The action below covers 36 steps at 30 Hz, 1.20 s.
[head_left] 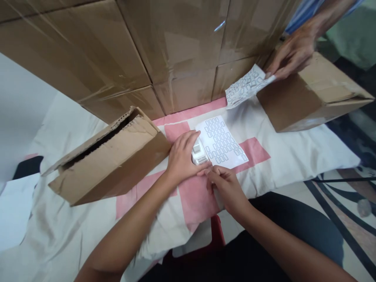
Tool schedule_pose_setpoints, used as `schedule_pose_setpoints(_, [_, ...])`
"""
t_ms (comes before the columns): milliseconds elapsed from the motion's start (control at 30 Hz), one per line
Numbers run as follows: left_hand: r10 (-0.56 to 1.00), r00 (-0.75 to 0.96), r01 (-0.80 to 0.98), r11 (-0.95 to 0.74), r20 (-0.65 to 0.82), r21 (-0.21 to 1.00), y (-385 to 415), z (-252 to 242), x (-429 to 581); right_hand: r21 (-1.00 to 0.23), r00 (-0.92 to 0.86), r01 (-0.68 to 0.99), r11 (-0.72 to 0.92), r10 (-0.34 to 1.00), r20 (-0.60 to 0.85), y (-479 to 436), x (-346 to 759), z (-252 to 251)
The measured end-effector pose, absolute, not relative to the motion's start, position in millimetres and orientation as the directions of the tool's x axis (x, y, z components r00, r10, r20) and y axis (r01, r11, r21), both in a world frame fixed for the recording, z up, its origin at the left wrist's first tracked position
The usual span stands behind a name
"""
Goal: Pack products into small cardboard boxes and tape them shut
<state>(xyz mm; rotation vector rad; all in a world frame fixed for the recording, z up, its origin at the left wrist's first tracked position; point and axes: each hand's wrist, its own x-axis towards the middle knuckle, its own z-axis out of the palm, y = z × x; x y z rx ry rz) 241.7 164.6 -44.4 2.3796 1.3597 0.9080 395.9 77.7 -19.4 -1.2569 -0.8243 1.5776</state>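
- The small white plastic piece (199, 153) lies at the centre of the frame on the white cloth with pink patches (282, 156), its right side touching the left edge of the flat label sheet (223, 143).
- Its long axis runs up and down the frame, with the far end leaning slightly left, parallel to that sheet edge.
- The left hand (182, 158) wraps over the piece from the left, fingers pressed together and curled on top.
- The right hand (225, 188) sits just below, fingertips bunched at the near end of the piece and touching the left thumb. Whether they pinch anything is hidden.
- In the upper right, another person's hand (293, 53) pinches a second, curled label sheet (246, 84) beside a closed cardboard box (311, 94).
- An open cardboard box (108, 156) lies on its side at left.
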Motion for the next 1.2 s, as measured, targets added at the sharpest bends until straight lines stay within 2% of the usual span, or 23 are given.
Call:
schedule_pose_setpoints(167, [0.787,0.501,0.598,-0.616,0.36,0.512,171,-44,227,-0.871,-0.047,-0.308,-0.384,0.92,-0.389,80,397,-22])
schedule_pose_setpoints(333, [0.699,0.674,0.433,-0.635,0.238,0.639,177,-37,211,-0.873,-0.069,-0.293,-0.39,0.919,-0.388,79,398,-26])
schedule_pose_setpoints(533, [0.848,0.451,0.576,-0.516,0.28,0.633,165,-41,232,-0.887,-0.046,-0.271,-0.373,0.926,-0.375,80,396,-30])
schedule_pose_setpoints(733, [0.859,0.475,0.598,-0.474,0.19,0.646,163,-36,233,-0.9,-0.035,-0.248,-0.357,0.932,-0.36,80,394,-30])
schedule_pose_setpoints(967, [0.875,0.451,0.634,-0.453,0.177,0.627,162,-36,233,-0.904,-0.018,-0.239,-0.354,0.933,-0.36,83,392,-29])
schedule_pose_setpoints(1200, [0.859,0.419,0.657,-0.511,0.295,0.554,157,-52,236,-0.916,-0.006,-0.144,-0.374,0.926,-0.378,76,388,-43])
